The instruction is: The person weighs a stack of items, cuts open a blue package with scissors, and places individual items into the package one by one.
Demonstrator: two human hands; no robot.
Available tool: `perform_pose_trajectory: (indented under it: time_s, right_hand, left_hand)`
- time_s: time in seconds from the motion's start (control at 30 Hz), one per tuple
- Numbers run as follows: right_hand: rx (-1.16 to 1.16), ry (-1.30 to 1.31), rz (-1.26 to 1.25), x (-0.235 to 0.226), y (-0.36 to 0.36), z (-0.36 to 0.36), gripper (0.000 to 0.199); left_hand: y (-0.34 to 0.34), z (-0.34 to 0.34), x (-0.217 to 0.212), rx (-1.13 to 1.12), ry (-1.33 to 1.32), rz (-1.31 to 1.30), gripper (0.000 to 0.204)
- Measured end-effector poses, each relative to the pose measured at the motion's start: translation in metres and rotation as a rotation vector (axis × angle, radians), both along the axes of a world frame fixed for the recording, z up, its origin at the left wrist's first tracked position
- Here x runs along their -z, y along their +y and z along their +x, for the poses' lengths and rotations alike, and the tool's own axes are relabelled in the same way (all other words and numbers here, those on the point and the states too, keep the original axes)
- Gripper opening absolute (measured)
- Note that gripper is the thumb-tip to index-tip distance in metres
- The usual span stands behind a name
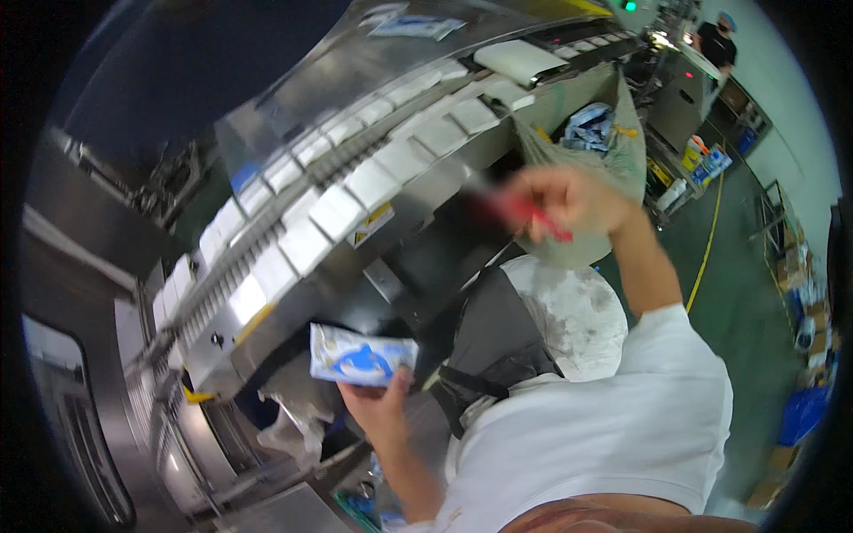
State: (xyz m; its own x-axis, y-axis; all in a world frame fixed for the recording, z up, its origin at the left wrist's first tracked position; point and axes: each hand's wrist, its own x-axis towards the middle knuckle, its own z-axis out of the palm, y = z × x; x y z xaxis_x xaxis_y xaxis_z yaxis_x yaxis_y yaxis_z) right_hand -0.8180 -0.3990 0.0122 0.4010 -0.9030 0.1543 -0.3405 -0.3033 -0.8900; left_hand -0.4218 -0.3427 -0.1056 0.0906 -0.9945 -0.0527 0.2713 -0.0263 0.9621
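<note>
My left hand (380,407) grips a white soft packet (362,354) with a blue dolphin picture, its thumb on the front near the lower right corner. My right hand (577,200) is raised to the right of the conveyor, fingers closed round a red tool (558,231). Motion smears the tool's far end, so I cannot make out its kind. The two hands are well apart. Beyond them, a row of white folded pads (338,211) runs along the conveyor (267,218).
A pale sack (613,160) hangs open beside my right hand, blue-and-white wrappers (587,127) inside. Below stands a round white stool seat (573,311). A metal machine (169,417) fills the lower left. Another person (716,43) is far off at the upper right.
</note>
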Motion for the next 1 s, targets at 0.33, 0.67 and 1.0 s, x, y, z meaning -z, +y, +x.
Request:
perform_pose_trajectory:
  time_s: [0.33, 0.67, 1.0]
  right_hand:
    - [-0.138, -0.325, 0.638, 0.119, 0.062, 0.091, 0.049]
    - [-0.071, -0.060, 0.475, 0.110, 0.058, 0.100, 0.036]
    - [0.240, -0.050, 0.219, 0.001, 0.043, 0.026, 0.027]
  left_hand:
    - [-0.032, -0.006, -0.020, 0.035, 0.077, -0.027, 0.067]
    - [-0.025, -0.017, -0.020, 0.017, 0.025, -0.066, 0.066]
    - [-0.014, 0.001, -0.004, 0.020, 0.002, 0.067, 0.064]
